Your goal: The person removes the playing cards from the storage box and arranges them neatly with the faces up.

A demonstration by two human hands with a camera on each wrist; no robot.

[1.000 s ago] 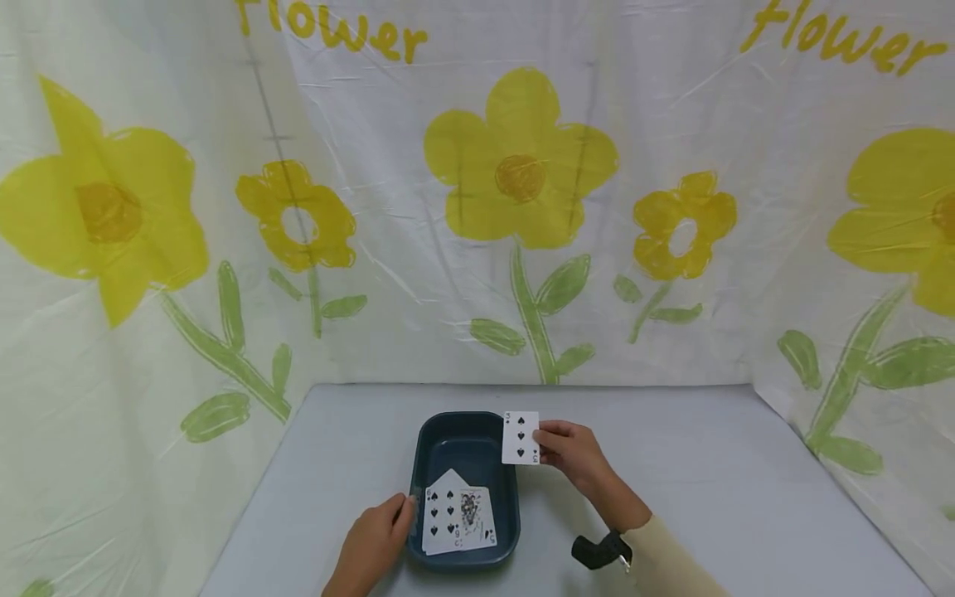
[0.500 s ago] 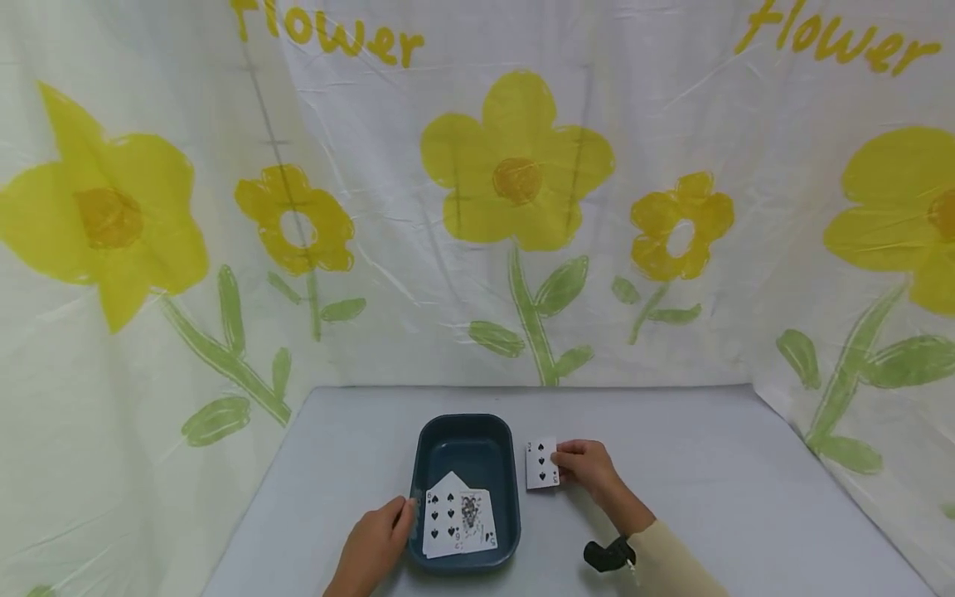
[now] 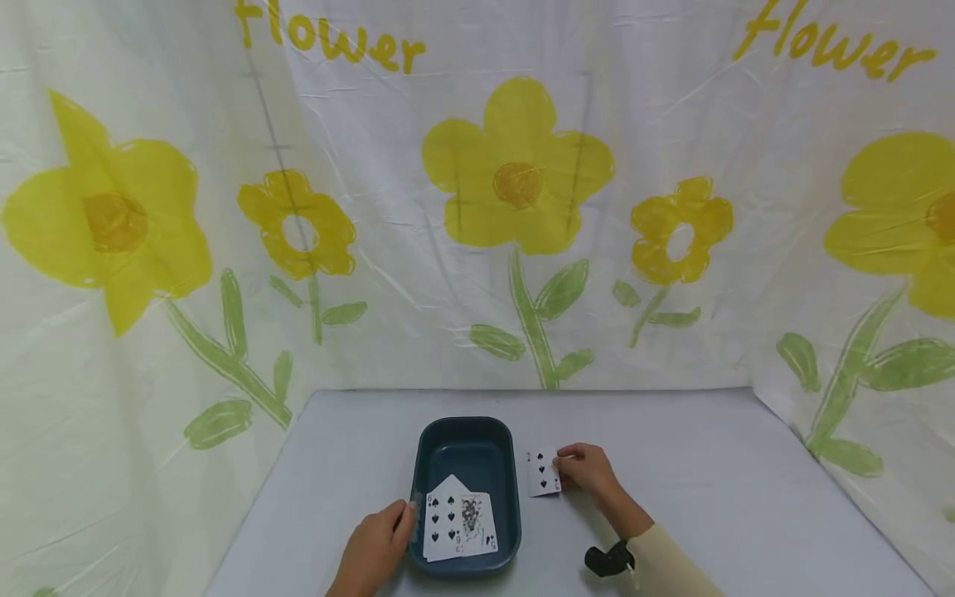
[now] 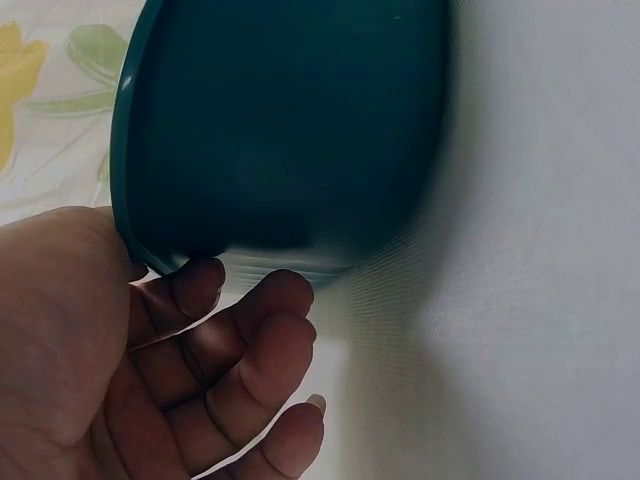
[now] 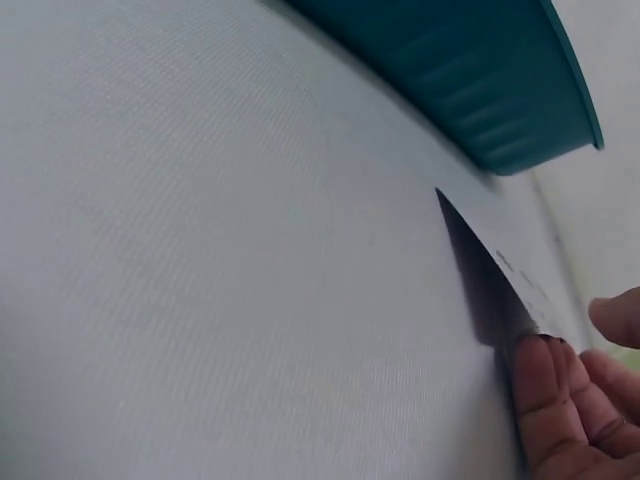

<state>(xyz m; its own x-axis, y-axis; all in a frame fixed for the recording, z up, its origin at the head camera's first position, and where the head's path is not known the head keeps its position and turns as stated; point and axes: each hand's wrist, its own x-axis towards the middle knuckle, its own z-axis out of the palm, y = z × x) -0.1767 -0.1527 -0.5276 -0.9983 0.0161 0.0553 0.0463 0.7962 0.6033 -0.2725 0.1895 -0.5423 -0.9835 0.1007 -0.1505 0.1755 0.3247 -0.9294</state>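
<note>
Three of spades (image 3: 543, 473) pinched just beside the dark teal tray (image 3: 488, 468).
I see the right hand (image 3: 587, 470) with thumb and fingers closed on it, tilted low by the white table (image 3: 671, 439); the left hand (image 3: 375, 543) grips the tray's rim, a six of spades (image 3: 443, 527) lying inside.

Tilted spade card (image 3: 548, 475) beside blue tray (image 3: 470, 460)

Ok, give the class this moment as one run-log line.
left hand: holds tray | right hand: holds spade card beside tray | other cards: inside tray
</note>
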